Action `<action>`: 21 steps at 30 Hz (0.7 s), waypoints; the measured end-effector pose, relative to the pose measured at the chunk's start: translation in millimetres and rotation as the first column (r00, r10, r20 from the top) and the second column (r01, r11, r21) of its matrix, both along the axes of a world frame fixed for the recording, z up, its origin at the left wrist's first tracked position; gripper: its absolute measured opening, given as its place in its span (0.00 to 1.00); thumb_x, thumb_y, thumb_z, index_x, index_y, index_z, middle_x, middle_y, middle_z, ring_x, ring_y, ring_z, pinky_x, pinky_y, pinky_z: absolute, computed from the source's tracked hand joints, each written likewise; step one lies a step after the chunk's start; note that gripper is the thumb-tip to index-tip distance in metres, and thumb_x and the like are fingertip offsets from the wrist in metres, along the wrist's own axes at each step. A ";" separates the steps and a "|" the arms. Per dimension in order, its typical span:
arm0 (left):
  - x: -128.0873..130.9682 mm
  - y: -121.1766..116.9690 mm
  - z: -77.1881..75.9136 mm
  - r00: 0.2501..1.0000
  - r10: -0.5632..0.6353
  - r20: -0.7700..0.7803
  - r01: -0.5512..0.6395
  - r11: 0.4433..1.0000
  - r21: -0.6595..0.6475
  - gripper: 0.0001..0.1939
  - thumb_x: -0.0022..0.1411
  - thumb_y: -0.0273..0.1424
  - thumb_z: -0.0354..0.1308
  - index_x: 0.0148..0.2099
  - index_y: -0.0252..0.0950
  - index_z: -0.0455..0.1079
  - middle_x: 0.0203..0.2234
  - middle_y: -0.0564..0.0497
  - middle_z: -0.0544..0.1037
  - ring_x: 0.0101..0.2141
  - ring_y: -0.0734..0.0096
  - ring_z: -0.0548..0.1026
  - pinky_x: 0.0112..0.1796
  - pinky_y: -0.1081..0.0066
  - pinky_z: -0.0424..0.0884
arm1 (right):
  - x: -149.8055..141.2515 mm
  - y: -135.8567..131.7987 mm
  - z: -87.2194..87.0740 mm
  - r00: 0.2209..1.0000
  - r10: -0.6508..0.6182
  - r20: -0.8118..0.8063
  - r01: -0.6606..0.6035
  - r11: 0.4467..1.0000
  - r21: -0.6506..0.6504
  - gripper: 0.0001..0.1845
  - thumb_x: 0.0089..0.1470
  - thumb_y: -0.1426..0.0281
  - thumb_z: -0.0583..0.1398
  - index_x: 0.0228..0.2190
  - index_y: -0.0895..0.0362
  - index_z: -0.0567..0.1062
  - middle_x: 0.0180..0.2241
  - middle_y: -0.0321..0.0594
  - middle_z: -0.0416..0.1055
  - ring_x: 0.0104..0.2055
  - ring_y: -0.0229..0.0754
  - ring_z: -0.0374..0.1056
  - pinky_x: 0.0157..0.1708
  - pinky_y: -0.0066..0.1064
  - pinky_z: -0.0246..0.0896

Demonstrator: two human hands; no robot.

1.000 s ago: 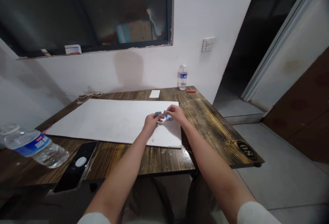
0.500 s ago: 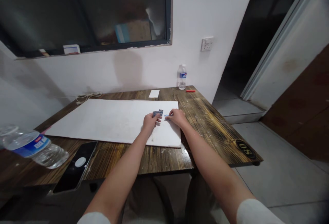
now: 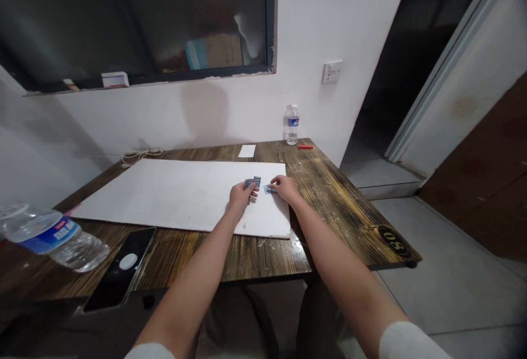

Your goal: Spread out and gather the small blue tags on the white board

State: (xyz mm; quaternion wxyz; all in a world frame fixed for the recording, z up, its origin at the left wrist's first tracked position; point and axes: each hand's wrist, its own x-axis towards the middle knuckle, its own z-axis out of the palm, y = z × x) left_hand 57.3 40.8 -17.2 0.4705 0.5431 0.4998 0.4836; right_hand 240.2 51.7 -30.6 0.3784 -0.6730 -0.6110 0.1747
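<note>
Work looks partway: left hand (image 3: 240,196) grips dark-blue card-like pieces (image 3: 249,183) over the white board's (image 3: 164,189) right part, light-blue pieces (image 3: 267,189) lie on the board beneath right hand's (image 3: 285,188) fingertips, can't tell if pinched; remaining count unclear.

The right hand (image 3: 285,188) has moved away from the dark pieces (image 3: 257,180).

Overlapping dark-blue pieces (image 3: 257,179), blue-and-white piece (image 3: 267,189) on board (image 3: 177,191)
</note>
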 end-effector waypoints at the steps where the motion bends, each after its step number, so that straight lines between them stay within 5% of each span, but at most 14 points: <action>1: 0.2 0.0 0.3 1.000 0.003 -0.001 -0.003 1.000 0.000 0.20 0.49 0.45 0.65 0.31 0.31 0.74 0.22 0.47 0.77 0.16 0.79 0.66 0.16 0.77 0.56 | 1.5 2.1 -1.0 0.999 -0.006 -0.050 0.007 1.000 0.024 0.06 0.48 0.65 0.65 0.30 0.53 0.80 0.30 0.38 0.76 0.33 0.40 0.68 0.34 0.29 0.56; 9: 1.9 -3.1 3.1 1.000 0.001 0.024 -0.001 1.000 -0.017 0.20 0.48 0.45 0.66 0.31 0.31 0.74 0.24 0.46 0.79 0.17 0.78 0.69 0.17 0.77 0.59 | 10.4 6.8 6.0 0.954 -0.019 -0.298 0.062 0.989 0.136 0.07 0.49 0.67 0.61 0.28 0.56 0.78 0.30 0.39 0.76 0.33 0.41 0.69 0.36 0.30 0.61; 16: 1.1 -0.6 -0.3 0.998 -0.056 0.023 0.055 0.998 0.037 0.20 0.47 0.45 0.66 0.32 0.30 0.75 0.27 0.44 0.80 0.19 0.77 0.71 0.17 0.78 0.60 | -2.1 2.3 17.7 0.875 0.277 -0.397 -0.206 0.955 0.214 0.14 0.44 0.59 0.65 0.30 0.56 0.80 0.30 0.39 0.77 0.29 0.38 0.66 0.31 0.28 0.60; 21: 1.2 -0.5 0.2 0.998 -0.059 0.018 0.058 0.997 0.041 0.21 0.46 0.45 0.67 0.32 0.31 0.75 0.27 0.44 0.80 0.20 0.76 0.71 0.18 0.77 0.62 | -1.3 2.5 17.8 0.898 0.290 -0.330 -0.231 0.951 0.207 0.13 0.46 0.60 0.65 0.30 0.56 0.81 0.30 0.38 0.76 0.28 0.37 0.65 0.30 0.28 0.59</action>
